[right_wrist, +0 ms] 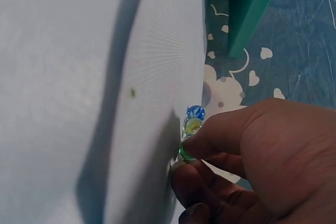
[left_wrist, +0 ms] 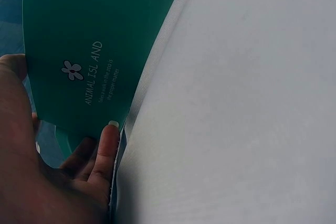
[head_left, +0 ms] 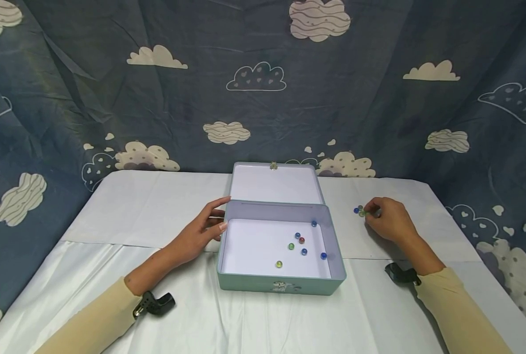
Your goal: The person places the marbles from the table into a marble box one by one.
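A green metal box (head_left: 283,285) with its lid (head_left: 277,183) tipped back holds several marbles, among them a red one (head_left: 302,240) and a yellow one (head_left: 279,264). Against the box's left side rests my left hand (head_left: 193,235), fingers spread; the left wrist view has this hand (left_wrist: 79,166) touching the printed green wall (left_wrist: 100,30). Right of the box, my right hand (head_left: 391,220) is at a small group of marbles beside a blue one (head_left: 356,210). In the right wrist view, thumb and finger of this hand (right_wrist: 262,156) pinch a green marble (right_wrist: 185,152), near a blue marble (right_wrist: 196,112).
White cloth (head_left: 179,314) covers the table under the box. Behind the table hangs a dark blue curtain (head_left: 192,108) with cloud prints. Each wrist wears a black strapped device, one on the left (head_left: 157,304) and one on the right (head_left: 400,273).
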Motion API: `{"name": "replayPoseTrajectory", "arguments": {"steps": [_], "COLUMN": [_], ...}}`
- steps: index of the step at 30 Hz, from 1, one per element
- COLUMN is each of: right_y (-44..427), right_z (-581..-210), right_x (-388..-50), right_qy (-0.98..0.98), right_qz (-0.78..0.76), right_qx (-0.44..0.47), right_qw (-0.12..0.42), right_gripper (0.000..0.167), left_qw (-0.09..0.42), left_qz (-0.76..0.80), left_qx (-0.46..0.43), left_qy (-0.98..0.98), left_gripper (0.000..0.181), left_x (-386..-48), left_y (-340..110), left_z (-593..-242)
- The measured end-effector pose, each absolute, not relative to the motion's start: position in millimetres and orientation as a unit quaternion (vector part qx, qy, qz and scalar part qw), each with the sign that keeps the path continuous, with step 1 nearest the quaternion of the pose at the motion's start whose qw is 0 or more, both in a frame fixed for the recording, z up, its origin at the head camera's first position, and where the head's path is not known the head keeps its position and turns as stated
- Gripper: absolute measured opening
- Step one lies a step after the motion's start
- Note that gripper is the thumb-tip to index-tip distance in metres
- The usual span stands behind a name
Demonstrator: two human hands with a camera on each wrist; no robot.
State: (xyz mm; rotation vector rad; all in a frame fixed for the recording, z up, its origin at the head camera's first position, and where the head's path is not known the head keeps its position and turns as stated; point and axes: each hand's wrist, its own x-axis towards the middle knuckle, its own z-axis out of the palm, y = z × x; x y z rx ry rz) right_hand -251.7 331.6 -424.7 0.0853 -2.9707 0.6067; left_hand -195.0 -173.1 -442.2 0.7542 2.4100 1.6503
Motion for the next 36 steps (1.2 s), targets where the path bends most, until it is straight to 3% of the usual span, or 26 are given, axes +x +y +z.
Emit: {"name": "replayPoseTrajectory", "arguments": {"steps": [16, 36], "right_y": [326, 289], "right_z": [-410, -380], "right_x": [-246, -228], "right_qy": [-0.972, -0.968], "right_qz": [0.216, 0.221], "right_qx": [0.036, 0.092], "right_qw": [0.082, 0.079], "right_gripper": [0.018, 0.018], "left_qw": [0.062, 0.064], "left_qz": [0.546, 0.547], "left_qx": [0.246, 0.249], "left_qy": [0.798, 0.797], "left_gripper": [0.061, 0.061], "left_x": [-194, -194], "left_y": [-173, -173], "left_z": [-443, -442]}}
